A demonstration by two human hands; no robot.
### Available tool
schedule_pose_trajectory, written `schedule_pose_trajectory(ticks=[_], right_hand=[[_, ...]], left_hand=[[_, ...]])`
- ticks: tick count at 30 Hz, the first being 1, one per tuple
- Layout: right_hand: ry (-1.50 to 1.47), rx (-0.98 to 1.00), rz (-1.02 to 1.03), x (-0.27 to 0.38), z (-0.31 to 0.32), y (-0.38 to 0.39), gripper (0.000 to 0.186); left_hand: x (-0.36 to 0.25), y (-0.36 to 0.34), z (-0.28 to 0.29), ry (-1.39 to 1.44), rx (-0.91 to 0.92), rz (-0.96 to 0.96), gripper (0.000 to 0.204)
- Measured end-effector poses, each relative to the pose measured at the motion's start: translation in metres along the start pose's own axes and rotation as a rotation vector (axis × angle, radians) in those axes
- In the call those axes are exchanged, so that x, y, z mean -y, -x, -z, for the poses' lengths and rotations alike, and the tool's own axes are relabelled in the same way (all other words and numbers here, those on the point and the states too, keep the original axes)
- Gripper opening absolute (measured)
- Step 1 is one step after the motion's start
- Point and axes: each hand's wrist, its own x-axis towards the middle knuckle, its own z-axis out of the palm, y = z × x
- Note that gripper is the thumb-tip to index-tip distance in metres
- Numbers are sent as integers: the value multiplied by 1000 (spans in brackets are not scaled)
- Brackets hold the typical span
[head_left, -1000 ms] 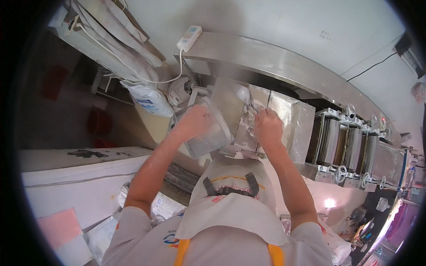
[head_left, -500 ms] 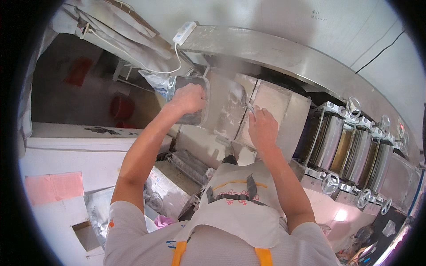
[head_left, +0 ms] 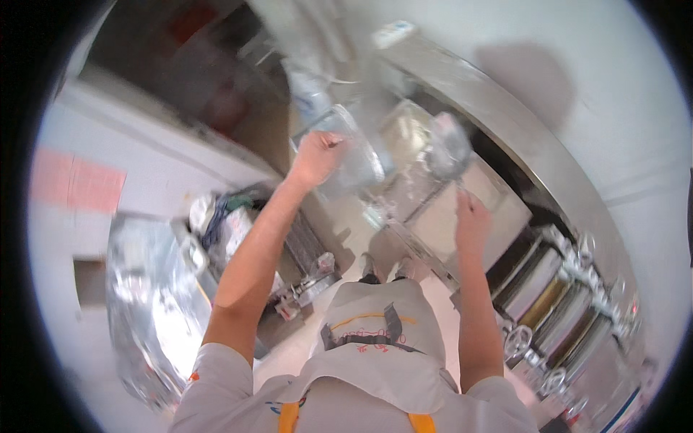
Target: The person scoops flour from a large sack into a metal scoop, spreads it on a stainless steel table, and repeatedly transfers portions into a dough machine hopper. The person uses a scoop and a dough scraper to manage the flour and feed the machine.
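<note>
Steel-grey and smeared by blur, the scoop [head_left: 449, 148] juts ahead of the right hand [head_left: 473, 220], whose fingers I see curled closed about its handle; its bowl shows over the steel housing [head_left: 491, 95], to the right of the clear bin [head_left: 361, 162] and apart from it. From my distant seat, I read the left hand [head_left: 317, 157] as closed on the bin, fingers folded in at its left side; the bin appears tilted and held up in the air. I judge the step in hand to be scoop work, bin and scoop both raised; the next move calls, I think, for a steady bin and a level bowl, kept away from the rollers [head_left: 552, 303]. Blur hides much from me; I can't say whether scoop or bin holds anything, nor exactly where the left fingers grip; the bowl also covers part of the housing behind it.
</note>
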Motion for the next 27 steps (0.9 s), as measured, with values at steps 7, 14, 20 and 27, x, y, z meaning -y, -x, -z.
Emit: schedule_pose_trajectory(ticks=[7, 14, 20, 27], right_hand=[[-339, 368, -246, 14, 2, 62, 26], [-275, 878, -175, 63, -83, 219, 26], [-136, 1231, 164, 141, -157, 449, 22], [14, 1767, -142, 119, -328, 705, 30]], left_hand=[[54, 216, 49, 722, -329, 142, 24], [107, 485, 114, 826, -852, 196, 23], [136, 740, 127, 877, -1367, 242, 20], [191, 969, 102, 716, -1881, 496, 22]])
